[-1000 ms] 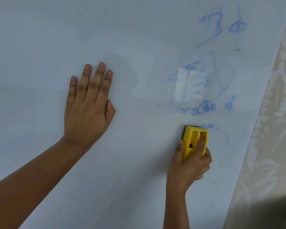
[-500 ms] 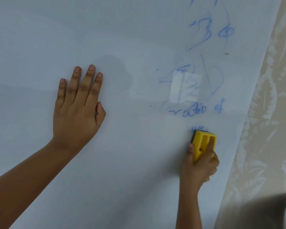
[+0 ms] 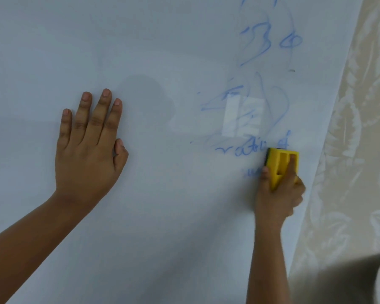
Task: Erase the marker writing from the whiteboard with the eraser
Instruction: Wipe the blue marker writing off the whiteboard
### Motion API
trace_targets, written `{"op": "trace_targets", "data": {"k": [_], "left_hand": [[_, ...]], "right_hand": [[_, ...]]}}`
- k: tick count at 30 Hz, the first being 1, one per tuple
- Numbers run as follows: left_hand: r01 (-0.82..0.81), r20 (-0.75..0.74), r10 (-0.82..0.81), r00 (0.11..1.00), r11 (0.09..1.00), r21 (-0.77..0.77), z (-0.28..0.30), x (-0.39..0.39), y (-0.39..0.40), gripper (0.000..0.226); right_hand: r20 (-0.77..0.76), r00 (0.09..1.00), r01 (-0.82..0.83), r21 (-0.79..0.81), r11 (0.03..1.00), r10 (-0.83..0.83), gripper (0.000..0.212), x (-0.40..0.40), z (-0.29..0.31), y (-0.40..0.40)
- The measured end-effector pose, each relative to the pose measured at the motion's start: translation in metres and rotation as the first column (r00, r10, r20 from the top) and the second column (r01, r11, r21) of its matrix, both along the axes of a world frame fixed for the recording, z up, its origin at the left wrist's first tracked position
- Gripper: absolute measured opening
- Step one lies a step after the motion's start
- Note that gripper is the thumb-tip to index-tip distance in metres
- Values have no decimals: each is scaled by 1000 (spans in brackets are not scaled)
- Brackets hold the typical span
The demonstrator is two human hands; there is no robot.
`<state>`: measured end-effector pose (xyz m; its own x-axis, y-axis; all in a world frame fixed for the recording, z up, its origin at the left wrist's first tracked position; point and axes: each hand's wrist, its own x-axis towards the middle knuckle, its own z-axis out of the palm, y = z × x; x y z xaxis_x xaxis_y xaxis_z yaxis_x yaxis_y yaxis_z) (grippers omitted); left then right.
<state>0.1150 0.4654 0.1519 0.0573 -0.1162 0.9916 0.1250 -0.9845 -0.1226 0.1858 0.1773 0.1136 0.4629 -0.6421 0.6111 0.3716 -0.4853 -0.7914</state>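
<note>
Gripping eraser (image 3: pixel 282 165): right hand (image 3: pixel 279 194) | left hand (image 3: pixel 86 150) fingers (image 3: pixel 83 115) flat | blue writing (image 3: pixel 248 148) unreadable

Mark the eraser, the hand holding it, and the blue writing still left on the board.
eraser (image 3: pixel 281 163), head view, on its yellow back.
right hand (image 3: pixel 279 198), head view, on the back of the hand.
blue writing (image 3: pixel 246 150), head view, on the row left of the eraser.

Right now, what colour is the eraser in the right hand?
Yellow, with a dark pad edge: eraser, right hand, head view.
</note>
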Motion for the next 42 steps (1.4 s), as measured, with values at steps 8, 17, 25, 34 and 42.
{"op": "trace_targets", "data": {"k": [8,17,25,34,42], "left_hand": [[12,-4,-12,1000,999,-30,-1,0,-3,53],[2,-3,-2,1000,1000,-26,-3,0,-4,53],[-2,4,2,1000,1000,-28,-4,0,-5,53],[-9,4,9,1000,1000,-22,-5,1,-4,53],[-3,4,3,1000,1000,-25,-6,1,-4,53]], "right_hand": [[14,1000,-6,-254,967,10,63,-18,-65,8],[198,980,86,-327,941,-21,56,-8,40,29],[-5,1000,18,-95,995,-19,62,-3,19,-15],[190,981,58,-501,863,44,58,-23,28,44],[70,997,36,-151,988,-26,62,5,73,-23]]}}
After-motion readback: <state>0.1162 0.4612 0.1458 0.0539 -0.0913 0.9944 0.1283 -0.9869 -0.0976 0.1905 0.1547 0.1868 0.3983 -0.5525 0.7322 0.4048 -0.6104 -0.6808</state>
